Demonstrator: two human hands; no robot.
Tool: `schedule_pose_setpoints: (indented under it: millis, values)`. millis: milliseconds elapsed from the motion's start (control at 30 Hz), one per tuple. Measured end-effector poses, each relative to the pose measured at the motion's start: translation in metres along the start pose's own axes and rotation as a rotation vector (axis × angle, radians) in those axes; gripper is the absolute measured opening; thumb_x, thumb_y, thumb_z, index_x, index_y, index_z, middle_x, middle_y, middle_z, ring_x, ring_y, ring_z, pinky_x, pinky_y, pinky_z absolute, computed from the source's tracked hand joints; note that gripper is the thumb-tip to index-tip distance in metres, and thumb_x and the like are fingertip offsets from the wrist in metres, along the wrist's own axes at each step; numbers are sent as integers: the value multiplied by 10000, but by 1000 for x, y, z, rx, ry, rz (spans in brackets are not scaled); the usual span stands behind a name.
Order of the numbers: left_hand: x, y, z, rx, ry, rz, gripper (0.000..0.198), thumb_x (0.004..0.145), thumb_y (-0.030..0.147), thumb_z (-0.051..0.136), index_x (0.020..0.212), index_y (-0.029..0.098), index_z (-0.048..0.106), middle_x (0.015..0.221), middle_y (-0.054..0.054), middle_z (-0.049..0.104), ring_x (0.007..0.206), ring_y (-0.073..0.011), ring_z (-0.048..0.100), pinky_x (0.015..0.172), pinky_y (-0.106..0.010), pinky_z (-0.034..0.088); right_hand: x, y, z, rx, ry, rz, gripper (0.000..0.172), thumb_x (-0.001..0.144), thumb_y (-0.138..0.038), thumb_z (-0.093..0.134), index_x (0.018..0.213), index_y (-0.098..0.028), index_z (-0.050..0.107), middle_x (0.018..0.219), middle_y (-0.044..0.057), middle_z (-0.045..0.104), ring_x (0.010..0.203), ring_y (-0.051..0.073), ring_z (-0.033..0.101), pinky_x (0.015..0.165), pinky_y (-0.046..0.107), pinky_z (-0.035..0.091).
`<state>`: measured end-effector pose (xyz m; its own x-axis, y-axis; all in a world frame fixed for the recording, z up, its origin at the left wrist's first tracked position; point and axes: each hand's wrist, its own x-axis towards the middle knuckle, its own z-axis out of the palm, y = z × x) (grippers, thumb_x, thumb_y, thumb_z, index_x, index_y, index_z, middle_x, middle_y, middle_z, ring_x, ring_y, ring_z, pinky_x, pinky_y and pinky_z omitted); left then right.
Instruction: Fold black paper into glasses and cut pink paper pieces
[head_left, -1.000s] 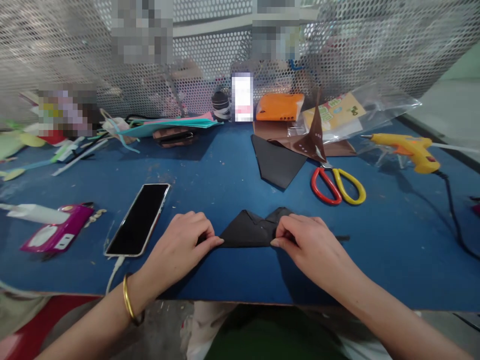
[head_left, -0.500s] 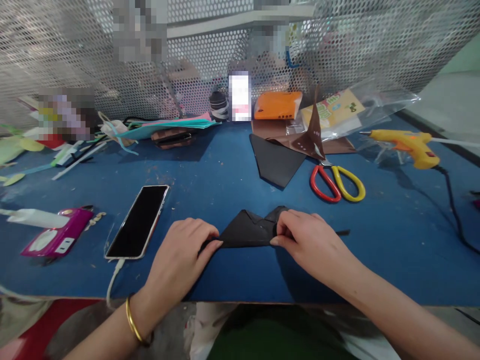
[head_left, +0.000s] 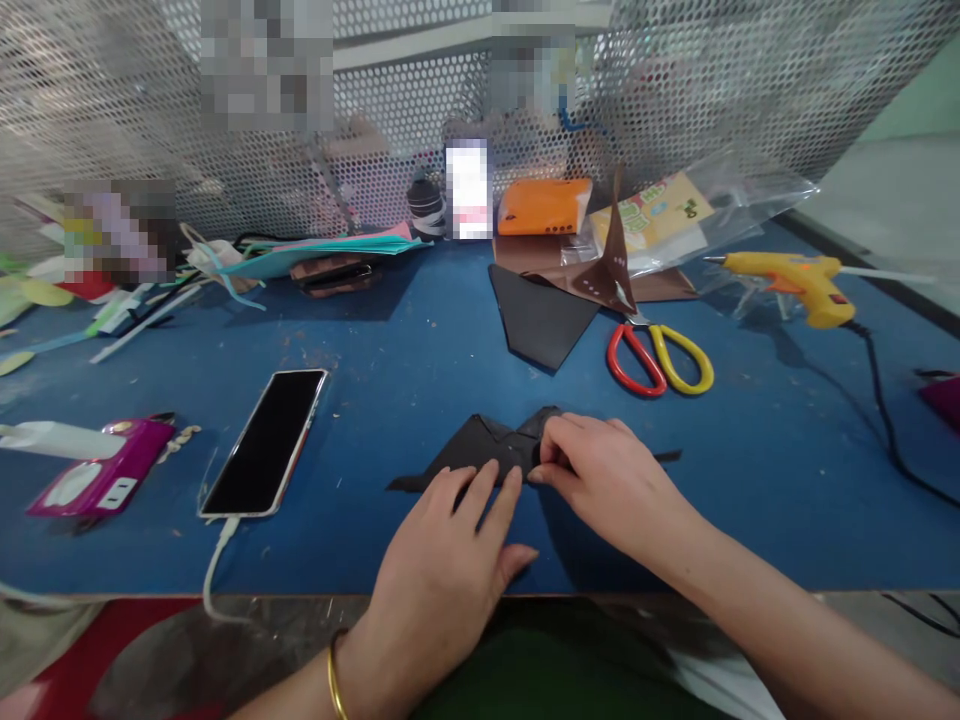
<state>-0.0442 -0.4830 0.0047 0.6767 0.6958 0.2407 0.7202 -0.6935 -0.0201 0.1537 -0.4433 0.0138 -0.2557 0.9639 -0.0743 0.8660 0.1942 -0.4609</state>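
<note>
A folded piece of black paper [head_left: 472, 447] lies on the blue table near its front edge, with a narrow strip sticking out on either side. My left hand [head_left: 454, 555] rests with fingers spread, their tips touching the paper's lower edge. At the paper's right part, my right hand [head_left: 592, 460] pinches it between thumb and bent fingers. Part of the paper is hidden behind both hands. Beyond it lie a flat black cut piece [head_left: 540, 318] and scissors [head_left: 637, 360] with one red and one yellow handle.
A phone [head_left: 266, 440] on a white cable lies left, beside a purple power strip [head_left: 142, 462]. A yellow glue gun [head_left: 795, 280] with a black cord is at right. Behind stand an orange packet [head_left: 544, 207], coloured paper sheets [head_left: 330, 252], a lit phone [head_left: 466, 190] and a mesh panel [head_left: 405, 100].
My left hand has let go of the paper's left end, moved right and spread its fingers onto the lower edge. My right hand still pinches the right part. The view has shifted slightly.
</note>
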Motion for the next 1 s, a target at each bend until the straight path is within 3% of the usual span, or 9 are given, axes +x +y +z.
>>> schedule_pose_setpoints:
  millis: [133,467,667,767,867,1000]
  values:
    - [-3,4,5,35,-22,-8,646,1005,564,328,1354,91,597,1294,-172,676,1086,-346,631,930,-522,538,-1,1,2,24,34,-24,239,841,-138,734,720,-206,540,723,-26,604,730,181,549,680,320,303]
    - [-3,11,7,29,-3,-15,743,970,633,379,1341,24,590,1275,-212,668,1131,-370,610,961,-563,512,-12,11,2,76,102,-26,194,889,-112,667,739,-208,588,730,-37,623,718,169,568,704,335,328]
    - [-2,18,14,51,62,28,773,993,598,336,1258,-73,614,1226,-251,672,1130,-363,604,963,-475,516,-9,11,-2,66,61,-7,216,843,-76,673,686,-210,612,710,-31,638,713,172,582,710,345,330]
    - [0,17,12,77,38,33,738,1001,585,321,1308,-23,604,1209,-227,685,1079,-342,623,906,-450,537,-7,13,-4,87,57,12,215,839,-102,704,678,-219,623,700,-44,645,714,168,582,721,344,328]
    - [4,16,8,85,-22,35,708,955,614,446,1390,69,571,1181,-192,701,1028,-330,631,865,-455,553,-9,17,-4,91,63,25,193,847,-156,731,696,-238,642,695,-55,659,712,173,579,731,350,325]
    - [7,16,5,88,-46,22,795,852,663,596,1397,85,572,1158,-189,705,985,-329,623,827,-454,569,-12,19,-4,64,79,12,166,858,-173,733,741,-233,631,683,-52,652,696,179,574,736,353,332]
